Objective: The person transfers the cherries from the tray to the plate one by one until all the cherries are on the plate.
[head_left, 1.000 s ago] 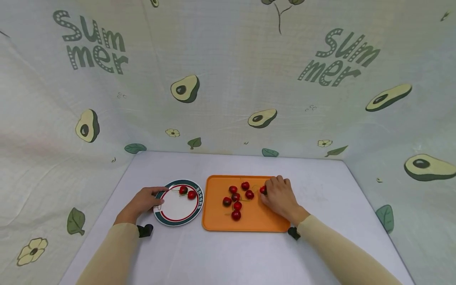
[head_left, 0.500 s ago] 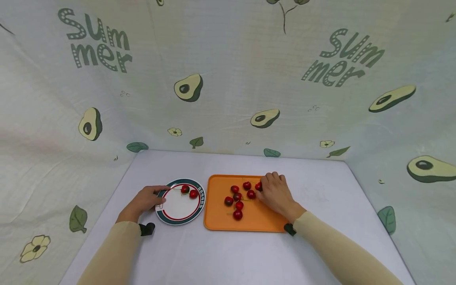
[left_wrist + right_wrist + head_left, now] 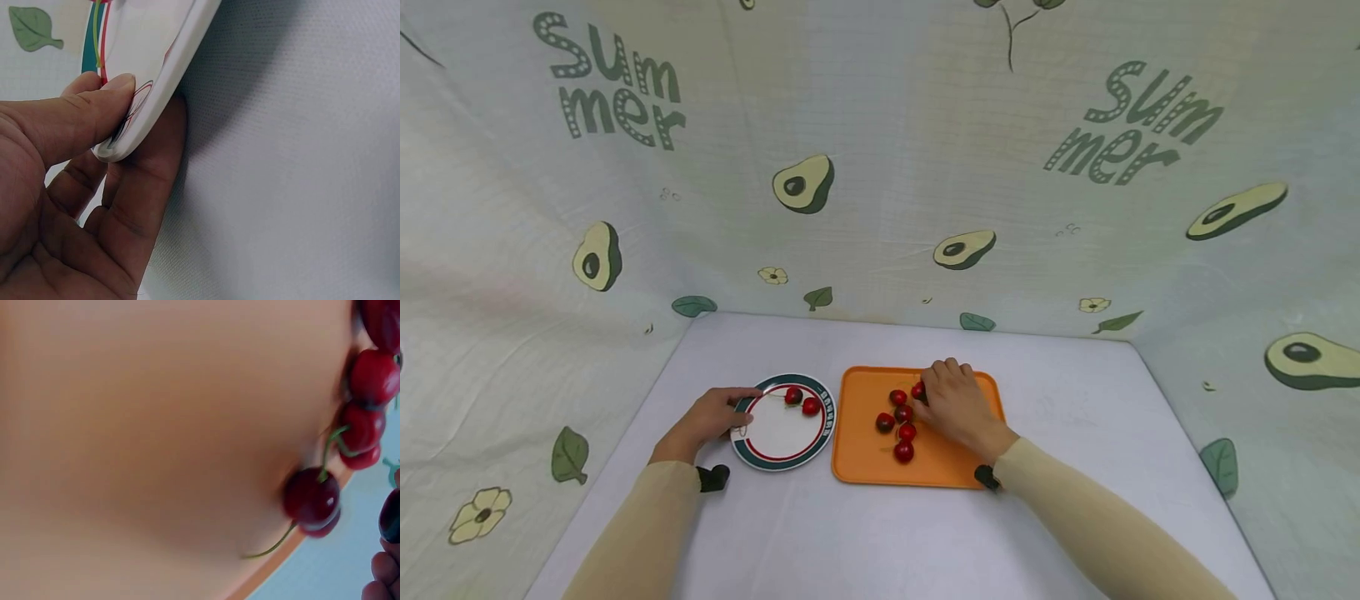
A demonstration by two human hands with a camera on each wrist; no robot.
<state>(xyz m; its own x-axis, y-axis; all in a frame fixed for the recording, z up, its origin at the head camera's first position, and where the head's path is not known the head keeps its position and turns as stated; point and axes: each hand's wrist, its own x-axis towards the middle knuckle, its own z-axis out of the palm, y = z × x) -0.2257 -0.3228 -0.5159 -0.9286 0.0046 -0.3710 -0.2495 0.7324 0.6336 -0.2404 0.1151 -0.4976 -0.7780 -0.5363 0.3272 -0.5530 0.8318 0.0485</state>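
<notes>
My left hand [image 3: 703, 423] grips the left rim of a round plate [image 3: 778, 464] with a green and red border. In the left wrist view the thumb [image 3: 94, 119] lies on top of the rim and fingers are beneath it. Two cherries with stems [image 3: 811, 406] sit on the plate. My right hand [image 3: 957, 407] is over the orange tray [image 3: 865, 472], with a dark cherry [image 3: 391, 515] between its fingertips at the right edge of the right wrist view. Several more cherries [image 3: 903, 452] lie on the tray's left half; the hand covers part of the group.
Plate and tray stand side by side on a white-covered table [image 3: 820, 542], with a narrow gap between them. A pale cloth backdrop [image 3: 865, 150] with avocado prints rises behind and at both sides. Black straps [image 3: 713, 477] show at the wrists.
My right hand has moved left across the tray with the cherry, towards the other cherries. The left hand has stayed on the plate rim. The whole head view has shifted slightly.
</notes>
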